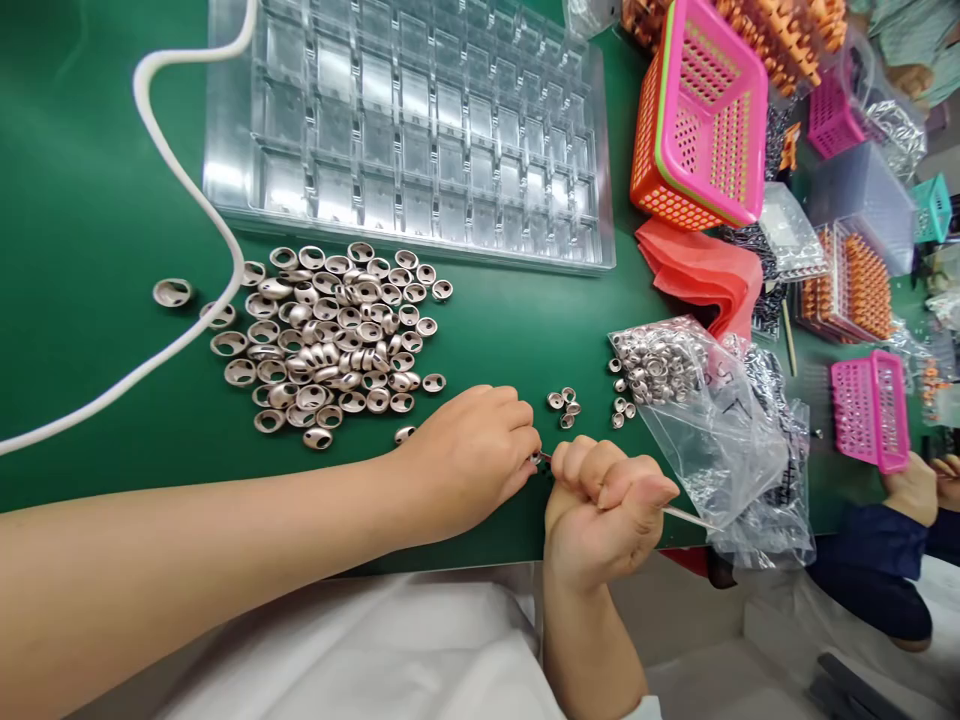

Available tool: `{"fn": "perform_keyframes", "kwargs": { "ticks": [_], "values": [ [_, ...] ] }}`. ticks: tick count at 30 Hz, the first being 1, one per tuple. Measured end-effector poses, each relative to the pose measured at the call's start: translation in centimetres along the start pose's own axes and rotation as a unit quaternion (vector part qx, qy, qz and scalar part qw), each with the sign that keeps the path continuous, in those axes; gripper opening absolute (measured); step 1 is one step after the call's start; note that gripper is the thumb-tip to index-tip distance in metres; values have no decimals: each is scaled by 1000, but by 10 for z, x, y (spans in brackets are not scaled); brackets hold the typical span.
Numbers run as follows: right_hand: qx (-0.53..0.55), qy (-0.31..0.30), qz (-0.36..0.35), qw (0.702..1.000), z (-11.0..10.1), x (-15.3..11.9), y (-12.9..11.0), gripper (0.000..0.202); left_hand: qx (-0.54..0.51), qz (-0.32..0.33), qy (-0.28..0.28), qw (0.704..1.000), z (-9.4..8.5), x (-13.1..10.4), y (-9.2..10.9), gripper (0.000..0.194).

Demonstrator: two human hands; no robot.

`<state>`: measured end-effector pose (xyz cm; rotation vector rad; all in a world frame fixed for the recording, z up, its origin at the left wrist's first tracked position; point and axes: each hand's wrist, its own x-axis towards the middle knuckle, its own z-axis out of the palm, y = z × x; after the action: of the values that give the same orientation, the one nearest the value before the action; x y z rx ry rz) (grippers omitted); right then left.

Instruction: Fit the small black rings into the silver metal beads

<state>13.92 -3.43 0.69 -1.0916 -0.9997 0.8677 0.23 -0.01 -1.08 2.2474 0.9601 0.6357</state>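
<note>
White flexible cable [169, 160]: overlaps the loose pieces at the left of the pile. A tug on it could drag these across the green smooth-topped counter [97, 220].
Heap of silver, ring-shaped metal pieces [337, 340]: loose and unfenced. A sweep of the left forearm, which lies just below, could scatter it.
Transparent, rectangular plastic compartment tray [420, 240]: stands just behind the heap. Pieces pushed backward could jam against its front wall.
Left hand [476, 450]: fingertips pinched on the workpiece. A weak pinch could let it twist free.
Small silver metal workpiece [536, 457]: between the two hands, near the counter's front edge (mostly hidden by fingers). If dropped, it could roll off.
Small cluster of silver pieces [566, 408]: just behind the knuckles. An outward jerk could knock it apart.
Right hand [604, 510]: clenched around the rod. Excess force could make the tip slip into the left fingers.
Thin, pale, straight rod [690, 517]: its rear end projects toward the transparent plastic bag [697, 450]. A backward stroke could catch the film.
</note>
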Motion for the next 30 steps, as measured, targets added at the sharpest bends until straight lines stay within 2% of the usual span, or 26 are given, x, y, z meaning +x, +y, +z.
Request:
{"fn": "perform_keyframes", "kwargs": {
  "ticks": [4,30],
  "values": [
    [10,23,-2,1000,-2,-1,-1,49,3,-1,-2,1000,-1,1,0,5],
    [18,-3,21,1000,2,-2,-1,48,-2,-6,-9,1000,-1,0,1,8]
  ]
}}
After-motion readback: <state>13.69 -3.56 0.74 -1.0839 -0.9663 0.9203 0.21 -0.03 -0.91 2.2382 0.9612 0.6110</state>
